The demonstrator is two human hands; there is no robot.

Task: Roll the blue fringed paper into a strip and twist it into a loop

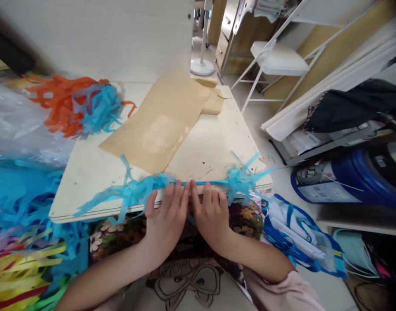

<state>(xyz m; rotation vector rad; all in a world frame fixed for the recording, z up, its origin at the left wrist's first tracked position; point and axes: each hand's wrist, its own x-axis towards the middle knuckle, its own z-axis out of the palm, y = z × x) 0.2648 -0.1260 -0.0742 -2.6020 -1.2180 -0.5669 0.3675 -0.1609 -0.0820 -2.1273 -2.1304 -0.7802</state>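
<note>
In the head view, our left hand [168,216] and right hand [212,216] press side by side on the thin, fringe-ended, papery blue strip [142,188] at the pale wooden tabletop [217,142] edge. Hidden thumbs: we can't tell if each grip pinches. We should press evenly.

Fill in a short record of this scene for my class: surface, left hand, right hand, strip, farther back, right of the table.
Surface: pale tabletop
Left hand: fingertips on the blue strip at the near edge; thumb hidden
Right hand: fingertips on the same strip; thumb hidden
Strip: narrow in the middle, fringed toward both ends
Farther back: brown sheet, orange fringe
Right of table: white chair, blue container
</note>
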